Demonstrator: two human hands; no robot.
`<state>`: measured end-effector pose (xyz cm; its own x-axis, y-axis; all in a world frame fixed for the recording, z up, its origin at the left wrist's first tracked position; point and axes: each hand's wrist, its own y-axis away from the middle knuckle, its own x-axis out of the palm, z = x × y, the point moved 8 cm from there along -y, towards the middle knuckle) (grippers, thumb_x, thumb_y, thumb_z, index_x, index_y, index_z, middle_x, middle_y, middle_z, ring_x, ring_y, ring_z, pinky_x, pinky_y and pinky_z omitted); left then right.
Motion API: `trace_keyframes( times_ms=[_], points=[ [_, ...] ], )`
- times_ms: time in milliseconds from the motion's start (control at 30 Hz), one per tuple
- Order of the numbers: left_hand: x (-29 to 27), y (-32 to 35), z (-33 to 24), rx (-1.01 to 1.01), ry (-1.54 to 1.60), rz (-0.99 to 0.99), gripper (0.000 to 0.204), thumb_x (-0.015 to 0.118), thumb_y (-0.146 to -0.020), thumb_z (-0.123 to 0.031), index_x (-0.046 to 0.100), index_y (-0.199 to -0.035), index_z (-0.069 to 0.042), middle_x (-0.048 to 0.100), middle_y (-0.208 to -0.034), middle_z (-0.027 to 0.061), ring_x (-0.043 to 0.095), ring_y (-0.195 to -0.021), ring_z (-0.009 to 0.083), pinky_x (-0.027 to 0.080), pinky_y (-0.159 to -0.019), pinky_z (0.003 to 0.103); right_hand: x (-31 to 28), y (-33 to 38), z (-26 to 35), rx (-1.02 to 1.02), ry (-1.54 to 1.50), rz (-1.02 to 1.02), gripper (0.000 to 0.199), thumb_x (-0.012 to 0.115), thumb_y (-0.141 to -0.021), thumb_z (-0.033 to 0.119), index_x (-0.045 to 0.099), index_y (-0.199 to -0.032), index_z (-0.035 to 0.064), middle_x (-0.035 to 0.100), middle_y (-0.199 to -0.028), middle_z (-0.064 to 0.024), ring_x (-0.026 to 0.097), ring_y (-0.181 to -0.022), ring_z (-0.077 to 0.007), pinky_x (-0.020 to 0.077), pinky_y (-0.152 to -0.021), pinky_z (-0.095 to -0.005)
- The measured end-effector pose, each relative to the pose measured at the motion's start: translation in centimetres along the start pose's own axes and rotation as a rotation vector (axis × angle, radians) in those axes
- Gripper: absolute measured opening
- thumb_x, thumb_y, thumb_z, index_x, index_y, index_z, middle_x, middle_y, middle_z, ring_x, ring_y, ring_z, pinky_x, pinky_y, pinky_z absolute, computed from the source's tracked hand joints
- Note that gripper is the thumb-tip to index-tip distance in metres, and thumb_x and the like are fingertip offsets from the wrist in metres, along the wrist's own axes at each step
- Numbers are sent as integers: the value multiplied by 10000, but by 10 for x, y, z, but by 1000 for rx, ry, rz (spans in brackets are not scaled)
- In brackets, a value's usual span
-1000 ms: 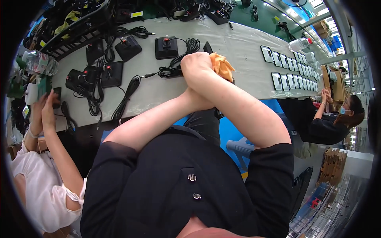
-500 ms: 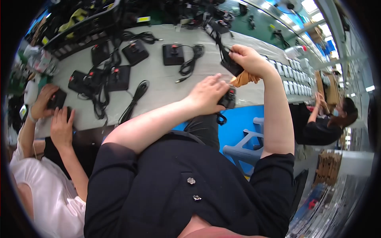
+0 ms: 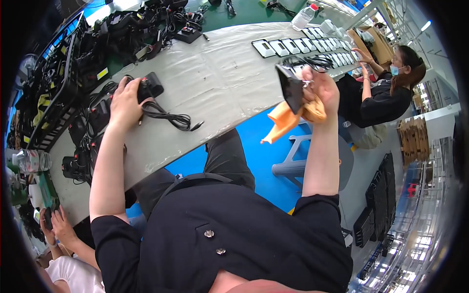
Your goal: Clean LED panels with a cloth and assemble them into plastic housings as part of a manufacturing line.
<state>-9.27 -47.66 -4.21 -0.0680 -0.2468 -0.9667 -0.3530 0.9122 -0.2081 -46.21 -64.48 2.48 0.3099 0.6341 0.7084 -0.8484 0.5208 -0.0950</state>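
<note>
The grey-covered table (image 3: 220, 78) has an open stretch at its middle, with black gear crowding its far-left end and a row of flat dark plates (image 3: 298, 45) toward its far-right end. The left hand (image 3: 124, 102) reaches out onto the table, arm extended, fingers closed over a black adapter block (image 3: 149, 87) whose coiled cable (image 3: 171, 117) trails toward the near edge. The right hand (image 3: 320, 90) is raised just off that near edge, elbow bent, gripping a black flat device (image 3: 290, 89) together with an orange cloth (image 3: 288, 119).

Much of the small black boxy device (image 3: 146, 88) is covered by the left hand (image 3: 123, 103), so the closure of that grip cannot be judged. The flat black device (image 3: 290, 89) is partly wrapped by the right hand (image 3: 320, 90) and the crumpled orange cloth (image 3: 288, 117). The heap of black cabled units (image 3: 73, 73) on the grey surface (image 3: 220, 83) is too blurred for single items to be told apart.
</note>
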Motion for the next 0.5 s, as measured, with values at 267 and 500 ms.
trace_keyframes(
  times_ms=[267,500],
  points=[
    [-28,-3,2,26,175,264,721,728,-712,-157,453,-1372,-66,406,-1460,121,386,-1348,285,352,-1102,370,-31,63,36,-290,112,-378,142,505,-883,24,405,-951,98,522,-820,-41,579,-644,-111,532,-597,-223],
    [-12,-99,-200,402,241,25,589,683,-830,-268,475,-1349,-82,494,-1375,157,484,-1258,321,408,-1045,402,-39,89,40,-472,101,-308,154,547,-892,50,404,-935,89,486,-833,-60,602,-789,-170,563,-733,-337]
  ],
)
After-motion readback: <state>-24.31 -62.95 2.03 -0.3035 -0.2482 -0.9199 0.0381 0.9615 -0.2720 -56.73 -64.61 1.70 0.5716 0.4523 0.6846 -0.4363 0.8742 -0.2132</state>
